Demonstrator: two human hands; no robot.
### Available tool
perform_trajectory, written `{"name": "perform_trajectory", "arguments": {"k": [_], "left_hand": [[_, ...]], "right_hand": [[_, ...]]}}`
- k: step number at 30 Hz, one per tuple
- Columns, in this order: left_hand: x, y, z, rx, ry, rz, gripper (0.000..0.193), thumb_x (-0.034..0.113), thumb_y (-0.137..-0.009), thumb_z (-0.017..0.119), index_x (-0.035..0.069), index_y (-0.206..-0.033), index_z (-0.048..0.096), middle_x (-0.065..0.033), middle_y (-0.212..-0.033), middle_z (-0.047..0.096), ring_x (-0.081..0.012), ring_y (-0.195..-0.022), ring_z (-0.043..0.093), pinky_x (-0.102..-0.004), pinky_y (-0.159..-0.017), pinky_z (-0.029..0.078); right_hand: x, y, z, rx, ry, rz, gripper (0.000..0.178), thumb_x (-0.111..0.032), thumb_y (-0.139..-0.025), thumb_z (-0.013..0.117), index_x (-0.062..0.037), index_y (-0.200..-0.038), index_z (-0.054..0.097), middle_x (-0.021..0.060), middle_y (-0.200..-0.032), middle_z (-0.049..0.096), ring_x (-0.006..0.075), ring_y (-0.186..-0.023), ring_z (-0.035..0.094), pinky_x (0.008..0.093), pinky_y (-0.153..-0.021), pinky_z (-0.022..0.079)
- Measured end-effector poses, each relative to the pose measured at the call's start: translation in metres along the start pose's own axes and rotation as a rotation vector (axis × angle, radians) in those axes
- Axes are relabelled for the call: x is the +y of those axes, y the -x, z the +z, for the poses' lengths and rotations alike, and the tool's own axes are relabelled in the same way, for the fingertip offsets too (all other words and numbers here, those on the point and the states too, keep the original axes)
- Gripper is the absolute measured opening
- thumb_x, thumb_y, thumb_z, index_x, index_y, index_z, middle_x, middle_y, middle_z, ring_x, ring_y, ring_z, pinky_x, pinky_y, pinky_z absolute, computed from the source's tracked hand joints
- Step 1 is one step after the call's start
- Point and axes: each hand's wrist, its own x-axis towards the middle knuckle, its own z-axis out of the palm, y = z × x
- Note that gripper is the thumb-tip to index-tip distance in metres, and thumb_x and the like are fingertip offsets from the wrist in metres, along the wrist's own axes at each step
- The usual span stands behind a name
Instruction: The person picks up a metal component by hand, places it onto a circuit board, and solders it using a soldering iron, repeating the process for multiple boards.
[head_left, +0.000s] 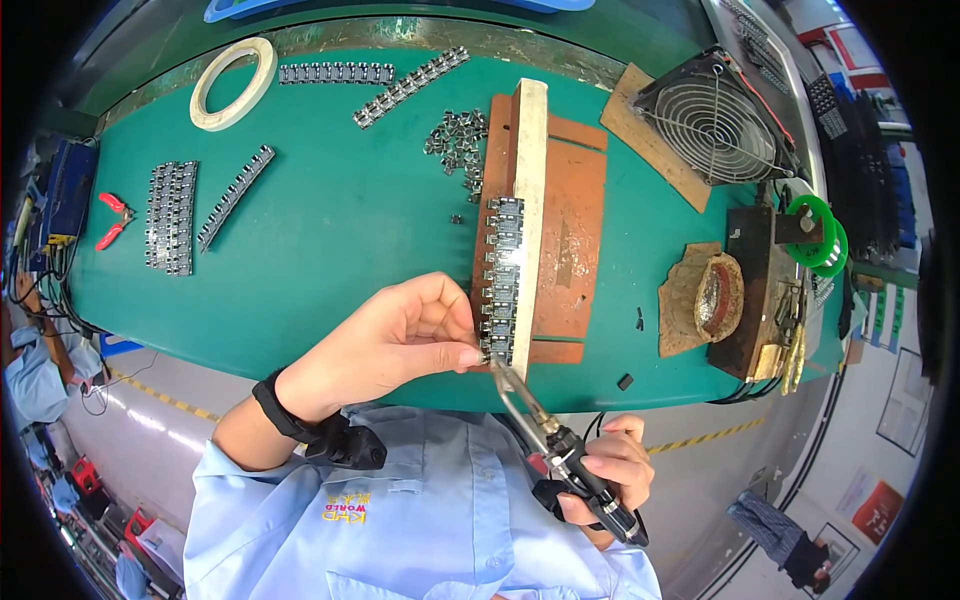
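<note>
My right hand (620, 465) grips a black-handled soldering iron (575, 460) with a thin metal tube along its side. Its tip meets the near end of a row of small black electronic components (503, 270). That row lies along a pale bar (531, 150) on a brown fixture board (570, 240). Thumb and fingers of my left hand (395, 335) are pinched together at the row's near end, close to the iron's tip. Whatever sits between those fingertips is too small to make out. Beyond the hand, a pile of small metal parts (457, 140) lies beside the board.
Assembled component strips (172, 218) and red-handled cutters (115, 220) lie on the green mat (330, 200) at left. A tape roll (233, 84) rests at the back. Rightward stand a fan with a wire guard (712, 120), a round dish (718, 298) and a green spool (815, 230).
</note>
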Motion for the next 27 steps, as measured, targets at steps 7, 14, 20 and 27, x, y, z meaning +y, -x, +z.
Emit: {"name": "perform_trajectory", "arguments": {"k": [7, 14, 20, 27], "left_hand": [[0.002, -0.001, 0.003, 0.004, 0.012, 0.003, 0.016, -0.004, -0.081, 0.057, 0.002, -0.089, 0.046, -0.0051, -0.089, 0.059, -0.0100, -0.080, 0.057, -0.0222, -0.075, 0.045], [-0.001, 0.003, 0.002, -0.004, -0.020, 0.034, 0.014, 0.001, -0.083, 0.057, 0.001, -0.094, 0.049, -0.0037, -0.087, 0.058, -0.0098, -0.078, 0.055, -0.0223, -0.073, 0.045], [-0.006, 0.011, 0.010, 0.064, -0.066, 0.092, 0.015, 0.005, -0.086, 0.055, -0.001, -0.098, 0.050, -0.0032, -0.086, 0.057, -0.0096, -0.078, 0.054, -0.0218, -0.072, 0.045], [-0.019, 0.014, 0.028, 0.244, -0.071, 0.239, 0.014, 0.007, -0.086, 0.055, -0.001, -0.098, 0.051, -0.0024, -0.088, 0.057, -0.0083, -0.077, 0.055, -0.0225, -0.071, 0.045]], "right_hand": [[0.023, 0.007, 0.005, 0.664, 0.136, 0.190, 0.038, -0.026, -0.076, 0.063, -0.0035, -0.102, 0.048, 0.0101, -0.091, 0.054, 0.0156, -0.076, 0.052, 0.0298, -0.076, 0.037], [0.024, -0.011, -0.001, 0.820, 0.227, 0.510, 0.039, -0.013, -0.079, 0.058, -0.0011, -0.113, 0.045, 0.0097, -0.098, 0.052, 0.0184, -0.094, 0.048, 0.0306, -0.083, 0.037], [0.008, -0.020, 0.030, 0.534, -0.156, 0.341, 0.033, -0.008, -0.081, 0.057, -0.0040, -0.110, 0.042, 0.0149, -0.091, 0.057, 0.0185, -0.077, 0.055, 0.0316, -0.074, 0.044], [0.011, -0.039, 0.062, 0.214, -0.214, 0.097, 0.026, -0.001, -0.083, 0.055, -0.0053, -0.104, 0.039, 0.0179, -0.084, 0.061, 0.0189, -0.075, 0.059, 0.0307, -0.070, 0.046]]}}
